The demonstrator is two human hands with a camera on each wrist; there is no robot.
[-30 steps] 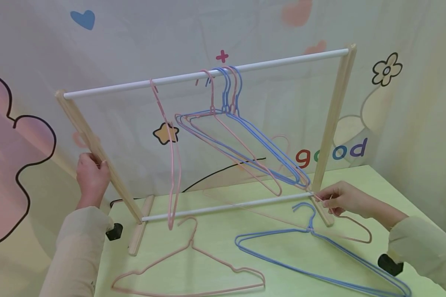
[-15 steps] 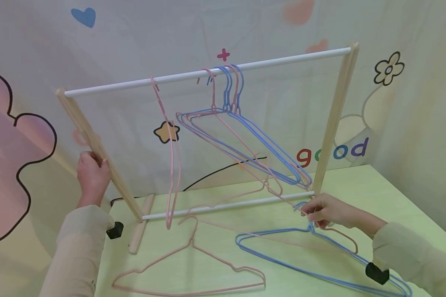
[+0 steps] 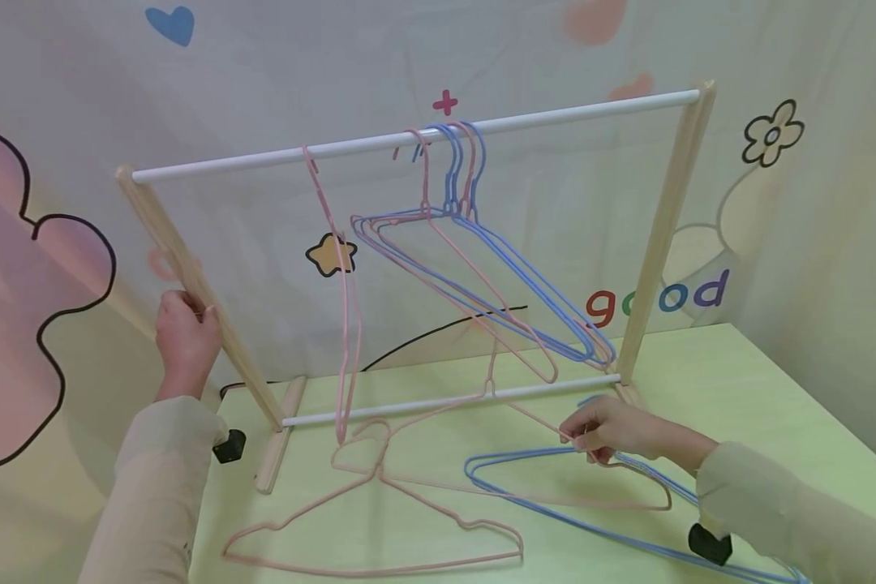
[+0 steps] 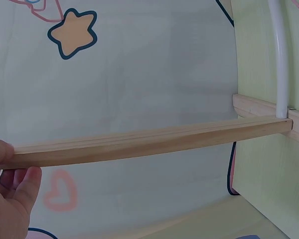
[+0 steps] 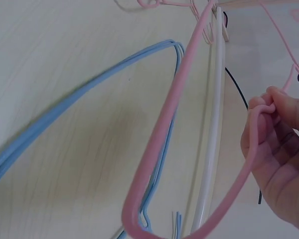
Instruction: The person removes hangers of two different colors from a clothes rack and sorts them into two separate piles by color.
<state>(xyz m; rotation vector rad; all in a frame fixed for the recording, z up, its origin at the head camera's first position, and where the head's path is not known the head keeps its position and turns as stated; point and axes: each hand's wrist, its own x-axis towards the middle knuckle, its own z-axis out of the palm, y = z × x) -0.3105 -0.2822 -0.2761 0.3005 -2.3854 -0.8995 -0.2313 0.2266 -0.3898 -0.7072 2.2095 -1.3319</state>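
Right hand [image 3: 613,430]: pinches pink hanger [image 3: 540,487] low over table [image 3: 737,381] | Left hand [image 3: 186,341]: grips rack's wooden post [image 3: 190,272], well apart

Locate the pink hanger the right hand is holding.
In the head view the pink hanger is low on the right, pinched by the right hand, just in front of the rack's lower white bar and over the blue hangers on the table.

rack [image 3: 657,235] on table [image 3: 759,389] | hangers [image 3: 482,268] on top rail [image 3: 555,120] | hangers [image 3: 380,527] before rack
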